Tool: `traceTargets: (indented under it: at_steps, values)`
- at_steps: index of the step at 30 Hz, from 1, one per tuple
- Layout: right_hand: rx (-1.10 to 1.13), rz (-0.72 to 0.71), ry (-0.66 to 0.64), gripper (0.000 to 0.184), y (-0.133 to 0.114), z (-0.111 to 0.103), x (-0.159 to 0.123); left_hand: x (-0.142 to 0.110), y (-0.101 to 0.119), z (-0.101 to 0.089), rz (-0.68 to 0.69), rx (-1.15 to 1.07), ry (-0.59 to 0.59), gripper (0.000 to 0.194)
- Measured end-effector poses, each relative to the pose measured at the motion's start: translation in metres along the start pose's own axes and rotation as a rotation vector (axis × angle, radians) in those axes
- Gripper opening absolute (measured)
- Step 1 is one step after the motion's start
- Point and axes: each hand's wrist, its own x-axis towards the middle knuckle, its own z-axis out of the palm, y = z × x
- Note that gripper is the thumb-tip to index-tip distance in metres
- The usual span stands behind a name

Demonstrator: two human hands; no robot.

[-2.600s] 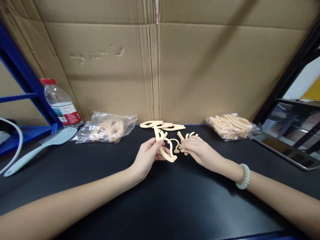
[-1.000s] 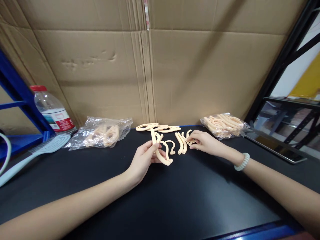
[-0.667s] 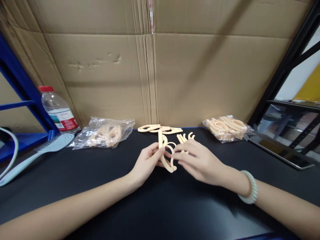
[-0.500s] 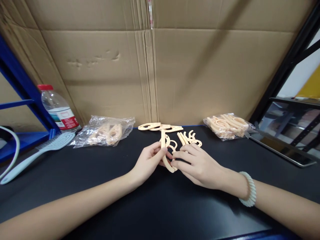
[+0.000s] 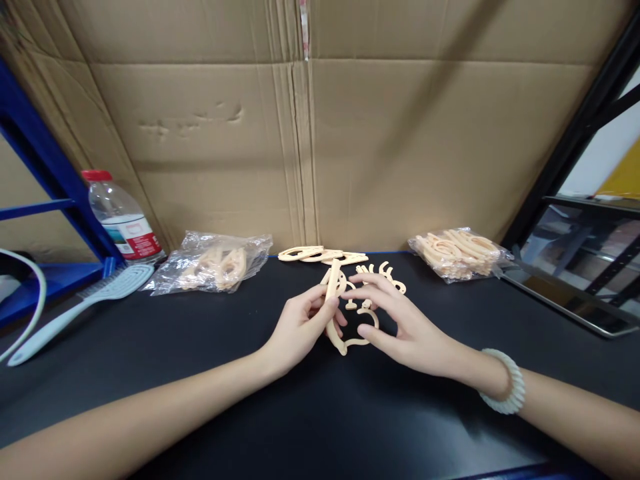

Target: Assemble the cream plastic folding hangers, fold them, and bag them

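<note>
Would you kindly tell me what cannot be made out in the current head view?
In the head view:
Cream piece: middle hidden behind the left hand.
Loose cream parts: partly hidden behind the right hand.
Bottle label: lettering too small to read.
White cable: cut off by the picture's left edge.
</note>
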Motion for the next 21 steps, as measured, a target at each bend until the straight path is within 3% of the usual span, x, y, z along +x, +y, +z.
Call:
traceTargets:
  at_steps: [5, 11, 14, 16, 21]
  values:
    - [0.360, 0.146, -0.004, 0.031, 0.0027, -0.0017, 0.0040, -0.0024, -0.0004, -0.0002, 0.031, 0.087, -0.012, 0.028]
    - [0.659, 0.331, 0.198, 0.024, 0.0066, -0.0033, 0.0057, -0.0038, 0.0009, 0.0002, 0.068, 0.188, 0.033, 0.029]
    - [0.706, 0.415, 0.270, 0.026, 0.0076, -0.0032, 0.0064, -0.0057, 0.0014, 0.0002, 0.137, 0.333, 0.027, 0.030]
    - [0.692, 0.464, 0.205, 0.028, 0.0066, -0.0024, 0.0071, -0.0069, 0.0006, 0.0006, 0.219, 0.447, 0.010, 0.030]
    - [0.653, 0.489, -0.138, 0.039, 0.0004, -0.0004, 0.0061, -0.0099, -0.0056, 0.0014, 0.376, 0.729, 0.050, 0.031]
